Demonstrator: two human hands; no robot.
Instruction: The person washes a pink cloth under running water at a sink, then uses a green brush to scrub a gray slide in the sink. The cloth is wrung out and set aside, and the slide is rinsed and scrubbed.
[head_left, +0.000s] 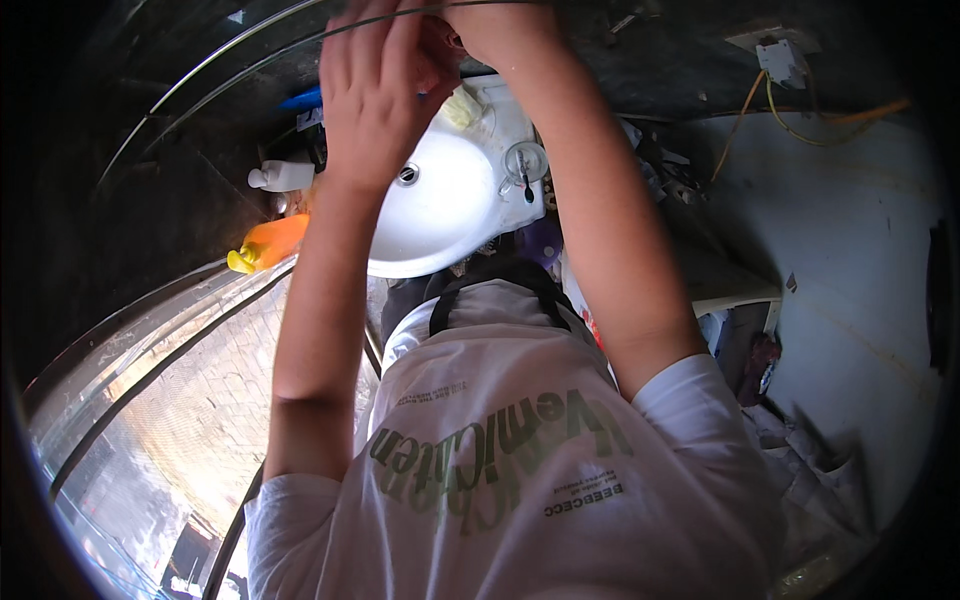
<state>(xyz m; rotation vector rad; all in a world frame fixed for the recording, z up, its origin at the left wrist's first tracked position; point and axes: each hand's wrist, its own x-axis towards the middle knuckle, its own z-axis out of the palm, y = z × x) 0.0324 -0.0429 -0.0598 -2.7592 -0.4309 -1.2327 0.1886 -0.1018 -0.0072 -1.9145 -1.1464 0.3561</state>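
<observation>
Both hands are raised at the top of the view, above the far side of a white washbasin (435, 217). My left hand (371, 97) has its back toward me, with its fingers and thumb around a reddish, soft-looking thing (437, 64). What that thing is stays unclear. Against its right side is my right hand (499, 34), whose fingers are mostly cut off by the frame edge and a thin curved rim. Below the hands, a pale yellowish item (460, 109) rests on the basin's back ledge. A clear glass mug (525, 161) holding a dark-headed toothbrush stands on its right side.
Left of the basin are a white bottle (285, 176), an orange bottle with a yellow cap (274, 238) and a blue object (302, 98). A bright mesh-covered window (187, 382) lies lower left. At upper right, wires hang from a wall box (782, 64).
</observation>
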